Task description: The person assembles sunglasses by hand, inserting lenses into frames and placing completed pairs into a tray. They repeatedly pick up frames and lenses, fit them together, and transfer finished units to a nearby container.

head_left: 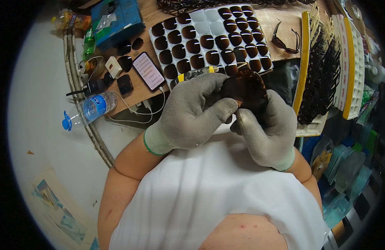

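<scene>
— What can't you make out?

— Where the fingertips meet: the brown lens [245, 88] covers them (frame or loose lens, I cannot tell).

— The grip?

— Both gloved hands are closed on it, left hand [195, 111] from one side, right hand [269, 129] from below.

— Counts?

— One white tray [209, 28] just beyond the grip, its pockets mostly filled with dark lenses, a few bare; I can't count them surely. One finished pair of sunglasses [286, 39] beyond-right, one phone [148, 71] and one water bottle [90, 109] to the left.
</scene>
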A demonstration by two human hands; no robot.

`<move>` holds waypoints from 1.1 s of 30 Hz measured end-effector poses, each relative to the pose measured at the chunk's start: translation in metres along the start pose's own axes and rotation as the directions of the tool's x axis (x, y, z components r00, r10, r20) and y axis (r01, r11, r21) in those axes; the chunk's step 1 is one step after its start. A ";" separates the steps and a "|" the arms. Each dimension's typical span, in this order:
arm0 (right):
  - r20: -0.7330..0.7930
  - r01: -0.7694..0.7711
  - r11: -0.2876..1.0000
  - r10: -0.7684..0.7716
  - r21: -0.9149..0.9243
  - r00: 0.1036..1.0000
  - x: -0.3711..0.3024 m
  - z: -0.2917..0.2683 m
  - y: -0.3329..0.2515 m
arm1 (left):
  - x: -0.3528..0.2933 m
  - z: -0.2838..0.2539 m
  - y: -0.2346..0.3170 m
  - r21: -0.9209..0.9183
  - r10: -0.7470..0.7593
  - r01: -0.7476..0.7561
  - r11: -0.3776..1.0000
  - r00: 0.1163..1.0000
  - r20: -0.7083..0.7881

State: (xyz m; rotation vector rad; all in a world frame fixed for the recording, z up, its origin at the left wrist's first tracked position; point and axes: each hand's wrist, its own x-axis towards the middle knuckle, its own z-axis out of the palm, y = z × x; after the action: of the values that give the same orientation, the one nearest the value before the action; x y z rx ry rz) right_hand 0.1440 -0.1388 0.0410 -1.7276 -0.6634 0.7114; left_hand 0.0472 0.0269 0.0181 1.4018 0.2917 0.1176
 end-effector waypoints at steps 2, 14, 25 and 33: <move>0.030 -0.001 0.999 0.002 -0.036 1.000 0.004 -0.007 0.002 | 0.005 0.001 -0.010 -0.060 0.028 -0.026 0.998 0.999 0.026; 0.434 -0.520 0.710 0.326 0.474 0.840 0.044 -0.061 0.042 | 0.075 0.027 -0.022 -0.140 -0.190 0.207 0.968 0.974 0.124; -0.035 -0.192 0.646 0.248 -0.739 0.968 0.126 -0.186 0.159 | 0.162 0.061 -0.048 0.570 -0.006 -0.033 0.821 0.998 0.068; -0.078 -0.144 0.189 0.319 -0.971 0.945 0.195 -0.222 0.277 | 0.143 0.059 -0.066 0.506 -0.264 0.267 0.820 0.961 -0.079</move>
State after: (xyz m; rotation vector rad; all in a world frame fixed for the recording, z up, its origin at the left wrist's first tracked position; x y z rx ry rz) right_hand 0.4607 -0.2026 -0.2031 -3.0791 -1.1029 0.6412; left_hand 0.1946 -0.0042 -0.0572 1.8750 0.5507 -0.2052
